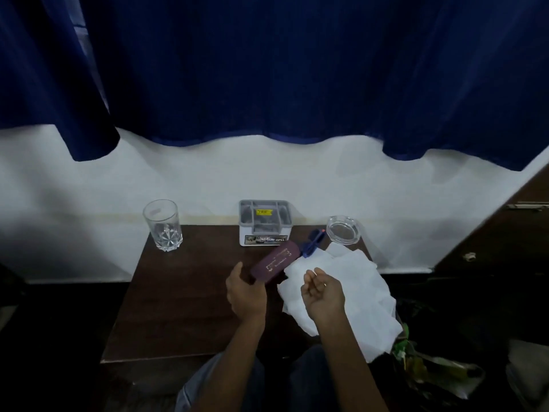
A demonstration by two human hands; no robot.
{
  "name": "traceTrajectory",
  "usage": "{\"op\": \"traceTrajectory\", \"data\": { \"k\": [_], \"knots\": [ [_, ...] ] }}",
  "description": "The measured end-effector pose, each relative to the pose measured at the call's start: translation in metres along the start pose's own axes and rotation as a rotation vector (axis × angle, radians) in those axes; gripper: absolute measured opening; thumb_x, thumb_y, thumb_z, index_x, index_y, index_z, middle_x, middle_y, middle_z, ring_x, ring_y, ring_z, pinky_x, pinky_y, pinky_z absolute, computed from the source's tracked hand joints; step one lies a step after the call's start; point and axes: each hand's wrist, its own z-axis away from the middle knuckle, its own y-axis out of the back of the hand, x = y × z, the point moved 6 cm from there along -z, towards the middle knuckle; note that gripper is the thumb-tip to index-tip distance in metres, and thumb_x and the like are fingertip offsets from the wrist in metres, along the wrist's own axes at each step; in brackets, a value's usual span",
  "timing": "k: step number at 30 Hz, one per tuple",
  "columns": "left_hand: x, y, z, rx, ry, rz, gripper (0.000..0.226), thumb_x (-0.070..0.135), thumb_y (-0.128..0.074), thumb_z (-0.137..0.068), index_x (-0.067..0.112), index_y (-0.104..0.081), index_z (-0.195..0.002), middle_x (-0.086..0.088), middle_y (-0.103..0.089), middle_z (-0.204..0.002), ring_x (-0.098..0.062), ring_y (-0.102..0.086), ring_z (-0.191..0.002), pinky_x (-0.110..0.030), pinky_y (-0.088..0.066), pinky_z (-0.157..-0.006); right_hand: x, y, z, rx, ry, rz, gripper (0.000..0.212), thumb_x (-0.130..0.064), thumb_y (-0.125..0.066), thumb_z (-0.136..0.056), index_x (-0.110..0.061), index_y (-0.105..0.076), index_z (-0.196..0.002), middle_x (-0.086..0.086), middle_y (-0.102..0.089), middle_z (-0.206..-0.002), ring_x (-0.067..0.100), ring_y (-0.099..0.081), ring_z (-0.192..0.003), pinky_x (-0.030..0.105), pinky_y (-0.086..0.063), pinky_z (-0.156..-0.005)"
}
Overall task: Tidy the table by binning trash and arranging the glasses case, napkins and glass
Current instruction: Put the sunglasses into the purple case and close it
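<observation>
now, from the head view: a dark wooden desk (178,292) stands against a white wall under a blue curtain (267,69). the left hand (245,292) has its grip clamped on the near end of the maroon glasses case (274,261), which slants away to the right with its far end beside a blue pen (312,243). the right hand (322,292) hovers above the white napkins (362,298), its grip apart, fingers loosely curled and holding nothing. the napkins lie spread and crumpled over the desk's right side, overhanging its edge. the empty glass (162,224) stands upright at the back left corner. a grey and white box (264,223) sits at the back middle, and a clear ashtray (341,229) at the back right. a crumpled wrapper (430,370) lies lower right, off the desk.
</observation>
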Motion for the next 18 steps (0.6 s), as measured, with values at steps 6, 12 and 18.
{"op": "traceTrajectory", "data": {
  "k": [6, 12, 18],
  "knots": [
    [-0.009, -0.037, -0.021, -0.180, -0.175, -0.290, 0.082, 0.003, -0.068, -0.071, 0.024, -0.035, -0.142, -0.004, -0.043, -0.144, -0.027, -0.042, -0.131, -0.038, -0.035, -0.104, 0.008, -0.038, -0.038, 0.172, 0.126, -0.017, 0.013, 0.001, -0.045, -0.088, -0.001, -0.056, -0.082, 0.010, -0.055, -0.066, 0.015, -0.053, -0.046, 0.024, -0.041, -0.049],
    [-0.012, -0.047, -0.049, -0.265, -0.346, -0.586, 0.070, 0.023, -0.075, -0.070, 0.029, -0.047, -0.133, 0.002, -0.052, -0.135, -0.022, -0.046, -0.125, -0.036, -0.037, -0.101, -0.007, -0.059, -0.053, 0.048, 0.213, 0.036, 0.019, 0.002, -0.043, -0.084, -0.009, -0.058, -0.079, 0.005, -0.059, -0.062, 0.010, -0.052, -0.043, 0.020, -0.042, -0.047],
    [0.005, -0.027, -0.068, -0.416, -0.183, -0.293, 0.058, 0.019, -0.075, -0.074, 0.020, -0.055, -0.129, -0.002, -0.059, -0.128, -0.013, -0.056, -0.110, -0.020, -0.043, -0.090, -0.028, -0.042, -0.064, 0.128, 0.463, 0.211, 0.020, 0.003, -0.047, -0.081, -0.009, -0.058, -0.070, 0.003, -0.061, -0.052, 0.008, -0.054, -0.037, 0.022, -0.037, -0.048]
  ]
}}
